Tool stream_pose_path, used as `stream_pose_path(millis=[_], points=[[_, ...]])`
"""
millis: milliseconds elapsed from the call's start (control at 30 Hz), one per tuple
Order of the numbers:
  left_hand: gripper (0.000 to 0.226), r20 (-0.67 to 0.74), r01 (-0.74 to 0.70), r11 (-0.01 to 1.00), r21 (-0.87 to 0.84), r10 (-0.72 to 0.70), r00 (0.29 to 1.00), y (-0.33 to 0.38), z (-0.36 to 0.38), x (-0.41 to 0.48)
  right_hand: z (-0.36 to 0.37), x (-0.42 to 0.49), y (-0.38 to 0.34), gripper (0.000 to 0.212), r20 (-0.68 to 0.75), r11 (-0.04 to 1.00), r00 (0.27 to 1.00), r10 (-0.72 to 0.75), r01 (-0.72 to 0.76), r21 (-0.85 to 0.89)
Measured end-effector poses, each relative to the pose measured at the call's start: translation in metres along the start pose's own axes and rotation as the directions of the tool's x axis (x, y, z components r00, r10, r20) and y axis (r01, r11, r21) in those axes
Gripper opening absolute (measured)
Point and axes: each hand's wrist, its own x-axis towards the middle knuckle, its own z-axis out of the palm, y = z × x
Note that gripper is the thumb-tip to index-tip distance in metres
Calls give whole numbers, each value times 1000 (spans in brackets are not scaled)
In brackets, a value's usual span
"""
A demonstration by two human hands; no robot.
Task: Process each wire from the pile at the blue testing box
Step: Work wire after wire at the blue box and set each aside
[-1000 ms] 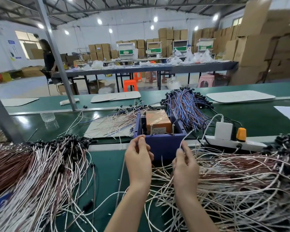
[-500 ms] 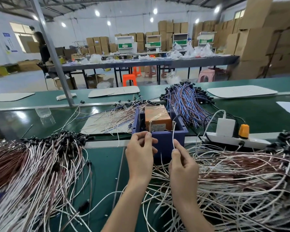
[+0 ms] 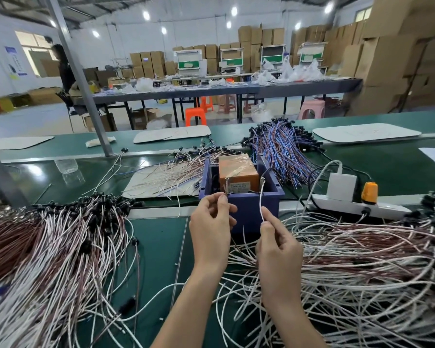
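We are mid-test: left hand (image 3: 212, 222) and right hand (image 3: 278, 247) each pinch a wire (image 3: 262, 202) end toward posts on the blue testing box (image 3: 251, 207) at twelve o'clock; next, touch both.

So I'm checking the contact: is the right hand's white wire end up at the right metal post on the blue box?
Yes, the right hand holds a white wire whose tip reaches the right post of the blue box.

Green bench (image 3: 158, 247) — wire piles (image 3: 362, 272), blue testing box (image 3: 251, 209), power strip (image 3: 357, 207).

left hand (image 3: 211, 231): raised, fingers seemingly pinched | right hand (image 3: 278, 252): raised, thumb and forefinger pinched | forearms bare
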Motion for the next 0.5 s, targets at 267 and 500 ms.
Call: stream_pose_path(millis=[267,500], points=[[11,6,28,998,-49,-28,1000,1,-1,1,1,-2,-5,29,-12,998,1000,29,-28,62],[11,14,35,998,-59,-34,999,2,-1,1,-1,-5,-9,30,-81,987,996,37,-24,161]])
